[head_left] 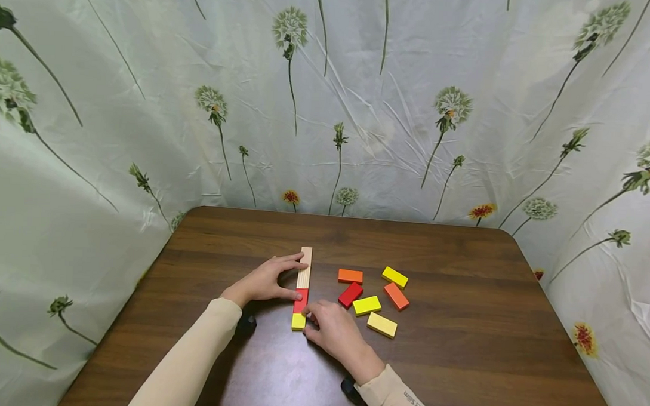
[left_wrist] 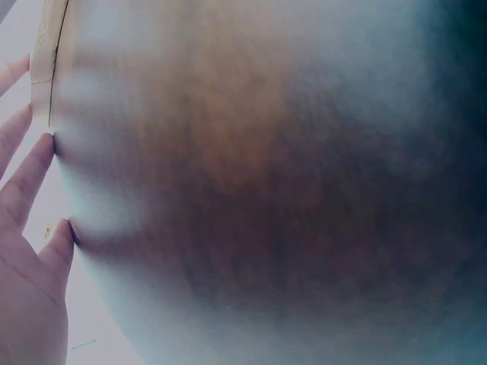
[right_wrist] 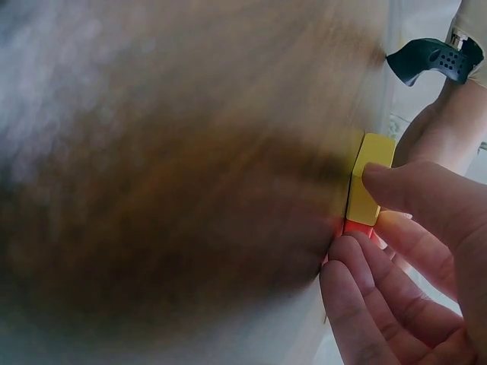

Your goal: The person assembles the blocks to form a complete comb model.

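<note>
A straight row of blocks lies on the table, running away from the person. Its far part is plain wood (head_left: 304,277), then comes a red part (head_left: 300,306), and a yellow block (head_left: 298,322) forms the near end. My left hand (head_left: 265,280) spreads along the row's left side, fingertips at the plain wood and thumb at the red part. At the near end, my right hand (head_left: 334,329) holds the yellow block, its thumb against it and its other fingers bent beside the red part. In the right wrist view, the thumb covers some of the yellow block (right_wrist: 369,194).
Right of the row lie several loose blocks: orange (head_left: 350,276), red (head_left: 350,295), bright yellow (head_left: 367,305), another yellow (head_left: 395,278), salmon (head_left: 396,296) and pale yellow (head_left: 382,325). A brown wooden table (head_left: 459,351) carries them. Behind it hangs a flowered curtain (head_left: 382,109).
</note>
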Demonstrator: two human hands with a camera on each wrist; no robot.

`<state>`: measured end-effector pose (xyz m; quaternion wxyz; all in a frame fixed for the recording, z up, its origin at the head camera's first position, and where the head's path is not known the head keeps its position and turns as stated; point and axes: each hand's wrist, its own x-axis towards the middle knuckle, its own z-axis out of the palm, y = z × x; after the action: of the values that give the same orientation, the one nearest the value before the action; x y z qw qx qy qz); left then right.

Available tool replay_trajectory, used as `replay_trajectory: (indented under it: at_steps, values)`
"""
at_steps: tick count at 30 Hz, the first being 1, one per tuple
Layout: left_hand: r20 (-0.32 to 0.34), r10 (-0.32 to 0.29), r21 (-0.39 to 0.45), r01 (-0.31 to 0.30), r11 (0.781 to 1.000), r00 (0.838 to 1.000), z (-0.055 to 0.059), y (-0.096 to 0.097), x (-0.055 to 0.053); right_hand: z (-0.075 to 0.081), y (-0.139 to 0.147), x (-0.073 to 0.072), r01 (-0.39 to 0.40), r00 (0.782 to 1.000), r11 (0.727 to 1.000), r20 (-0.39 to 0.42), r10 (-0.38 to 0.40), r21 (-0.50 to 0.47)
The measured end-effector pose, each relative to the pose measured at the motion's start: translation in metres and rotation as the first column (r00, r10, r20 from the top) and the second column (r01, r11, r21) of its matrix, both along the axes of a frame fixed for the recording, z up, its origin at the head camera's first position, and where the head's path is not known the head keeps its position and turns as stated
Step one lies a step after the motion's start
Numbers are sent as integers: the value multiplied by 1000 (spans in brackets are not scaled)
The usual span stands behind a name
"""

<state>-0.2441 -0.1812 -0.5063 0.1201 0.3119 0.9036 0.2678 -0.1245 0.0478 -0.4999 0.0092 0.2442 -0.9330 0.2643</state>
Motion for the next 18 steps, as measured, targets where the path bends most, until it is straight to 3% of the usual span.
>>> replay_trajectory:
  at_steps: [11, 18]
  values:
    - [-8, -7, -18, 7, 1000, 1000, -1, 0, -1, 7, 7, -4, -21, 998, 999, 57, 19, 36]
    - [-5, -3, -11, 3, 1000, 1000, -1, -1, -1, 14, 22, -20, 13, 999, 999, 49, -14, 32]
